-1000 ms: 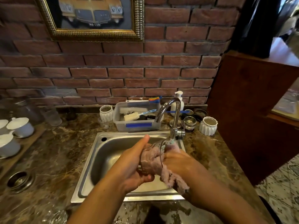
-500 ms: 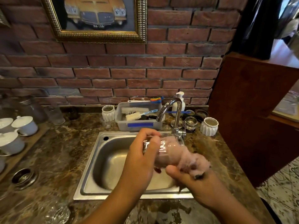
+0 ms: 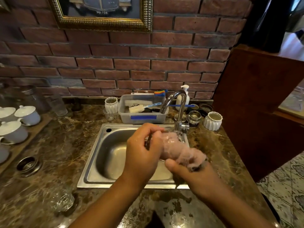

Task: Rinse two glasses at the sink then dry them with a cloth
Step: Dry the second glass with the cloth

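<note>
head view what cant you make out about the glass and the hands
- glass: head view, mostly covered by the left hand and pink cloth; shape unclear.
- right hand fingers: head view, tucked under the cloth.
- clear item at lower left: head view, blurred.
- framed picture: head view, cut off by top edge.

A clear glass [image 3: 170, 141] lies on its side above the right half of the steel sink [image 3: 92, 162], its mouth turned toward the sink's right rim. The left hand [image 3: 143, 152] grips its other end. A fluffy pale-pink cloth [image 3: 192, 157] is stuffed inside it, and the bunched tail spills out of the mouth into the right hand [image 3: 189, 171], which pinches it. A second glass [image 3: 63, 200], also clear and wet-looking, stands on the bench just off the sink's front left corner; blur hides its details.
</note>
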